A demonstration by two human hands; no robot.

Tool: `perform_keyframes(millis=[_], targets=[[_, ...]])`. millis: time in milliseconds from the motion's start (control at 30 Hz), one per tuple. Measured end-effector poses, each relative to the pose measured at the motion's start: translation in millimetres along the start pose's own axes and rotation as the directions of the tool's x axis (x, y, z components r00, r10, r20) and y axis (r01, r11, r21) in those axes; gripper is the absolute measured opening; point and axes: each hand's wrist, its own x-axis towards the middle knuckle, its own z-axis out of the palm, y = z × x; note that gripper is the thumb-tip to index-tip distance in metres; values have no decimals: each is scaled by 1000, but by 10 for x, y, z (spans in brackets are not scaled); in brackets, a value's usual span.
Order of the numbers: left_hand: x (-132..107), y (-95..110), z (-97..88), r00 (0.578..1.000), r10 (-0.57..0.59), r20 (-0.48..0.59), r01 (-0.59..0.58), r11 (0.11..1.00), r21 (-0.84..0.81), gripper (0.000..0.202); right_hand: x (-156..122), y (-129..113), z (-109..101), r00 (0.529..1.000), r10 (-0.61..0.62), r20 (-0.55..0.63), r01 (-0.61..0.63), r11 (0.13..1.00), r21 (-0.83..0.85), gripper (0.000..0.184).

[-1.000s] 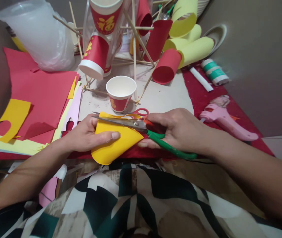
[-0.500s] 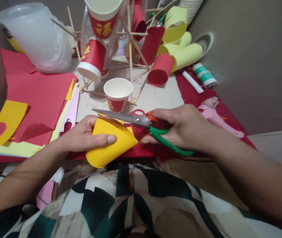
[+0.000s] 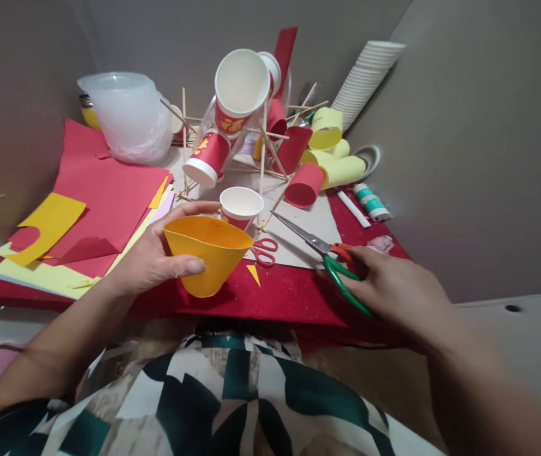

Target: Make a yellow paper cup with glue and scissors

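Note:
My left hand (image 3: 156, 253) is closed around a yellow paper cone (image 3: 213, 263), thumb on its near side and the wide rim upward. Its narrower end points down over the table edge. In my right hand (image 3: 389, 282) are scissors (image 3: 318, 244) with green and orange handles, their blades nearly closed and pointing up and left, apart from the cone. A red and white paper cup (image 3: 242, 206) stands just behind the cone. Between the hands lie a small yellow paper scrap (image 3: 253, 275) and a second pair of scissors with red handles (image 3: 265, 252).
Red paper sheets (image 3: 109, 209) and a cut yellow piece (image 3: 56, 221) lie at left. A stick frame (image 3: 263, 164) with paper cups (image 3: 208, 155) stands behind, beside red and yellow paper tubes (image 3: 344, 172). Stacked white cups (image 3: 365, 82) lean on the wall.
The scissors have moved right, away from the yellow paper, and their blades have come together. My left hand has turned the cone with its rim up. A yellow scrap now shows on the table.

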Motion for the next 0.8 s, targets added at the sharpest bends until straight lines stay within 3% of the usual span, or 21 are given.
perform_keyframes(millis=[100,200,300,400,467,533,600,633,700,800], targets=[[-52,-36,-6,997,32,-73,-28,998,60,70,64,11,69,999,-39,25,39,999,-20,50],[-83,-11,8,991,42,-126,-20,986,167,71,151,86,183,983,-173,-62,176,983,54,47],[-102,27,31,984,71,-161,-20,954,300,67,182,150,235,916,-325,-234,348,935,65,40],[-106,33,67,971,116,-207,-22,912,409,66,57,60,113,821,-355,-447,432,898,80,34],[-95,23,112,964,147,-224,-28,888,460,66,-111,-122,-54,754,-352,-555,556,792,253,35],[-76,7,174,961,171,-216,-41,865,500,66,-280,-372,-232,707,-418,-570,696,553,458,36],[-58,-16,242,958,202,-203,-65,843,533,69,-380,-631,-367,641,-535,-550,756,318,572,47],[-53,-32,272,954,226,-198,-84,833,546,71,-392,-744,-408,612,-582,-535,766,267,585,52],[-56,-69,317,943,276,-188,-126,815,566,75,-351,-916,-439,557,-639,-530,804,257,536,50],[-94,-107,314,944,279,-177,-138,820,556,80,-210,-1044,-419,480,-681,-553,866,269,421,21]])
